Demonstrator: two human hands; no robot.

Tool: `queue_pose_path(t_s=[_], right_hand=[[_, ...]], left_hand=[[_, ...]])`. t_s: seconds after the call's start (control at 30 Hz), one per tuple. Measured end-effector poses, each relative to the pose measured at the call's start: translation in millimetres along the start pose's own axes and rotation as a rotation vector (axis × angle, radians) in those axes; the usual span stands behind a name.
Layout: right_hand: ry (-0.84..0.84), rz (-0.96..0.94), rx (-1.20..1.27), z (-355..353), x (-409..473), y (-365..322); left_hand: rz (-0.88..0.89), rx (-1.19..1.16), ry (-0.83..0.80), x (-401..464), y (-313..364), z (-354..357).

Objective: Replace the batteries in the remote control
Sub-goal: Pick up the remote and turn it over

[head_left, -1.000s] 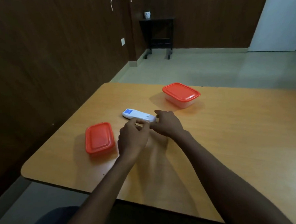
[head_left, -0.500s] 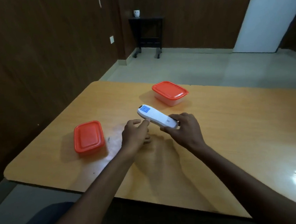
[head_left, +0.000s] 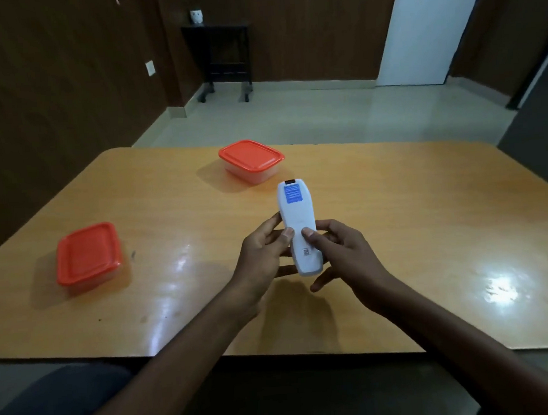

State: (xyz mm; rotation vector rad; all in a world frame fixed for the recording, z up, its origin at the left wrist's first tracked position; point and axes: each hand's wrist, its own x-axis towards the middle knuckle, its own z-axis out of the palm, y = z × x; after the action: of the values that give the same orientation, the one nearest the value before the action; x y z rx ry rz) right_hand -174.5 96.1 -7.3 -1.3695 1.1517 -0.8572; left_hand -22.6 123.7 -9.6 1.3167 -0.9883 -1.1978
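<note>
Remote control [head_left: 298, 225] is held back-side up above the table [head_left: 396, 218], centre, tip toward 12 o'clock. It is pinched by left hand [head_left: 262, 250] and right hand [head_left: 340, 251], thumbs on the rear. Cover likely slid toward 6 o'clock; steady thumb pressure advised. Red-lidded containers [head_left: 87, 252] at 9 and 12 o'clock.

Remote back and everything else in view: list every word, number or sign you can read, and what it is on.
Blue label near the top of the remote: lines of white print, too blurred to read.
Small dark mark lower on the remote: too small to read.
Red-lidded boxes, table, door: no text visible.
</note>
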Motion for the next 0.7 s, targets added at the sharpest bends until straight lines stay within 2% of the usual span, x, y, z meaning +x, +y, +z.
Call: queue_pose_path(t_s=[0.3,0.47,0.7], right_hand=[[0.053,-0.090,-0.073,-1.6,12.1,18.4],[0.068,-0.199,-0.151,1.8,24.6,19.4],[0.080,-0.209,-0.185,14.1,33.0,16.8]], left_hand=[[-0.039,-0.064,-0.034,15.5,-12.4,21.5],[0.008,-0.128,0.024,25.0,-14.5,26.6],[0.039,-0.207,0.113,27.5,-16.7,22.9]])
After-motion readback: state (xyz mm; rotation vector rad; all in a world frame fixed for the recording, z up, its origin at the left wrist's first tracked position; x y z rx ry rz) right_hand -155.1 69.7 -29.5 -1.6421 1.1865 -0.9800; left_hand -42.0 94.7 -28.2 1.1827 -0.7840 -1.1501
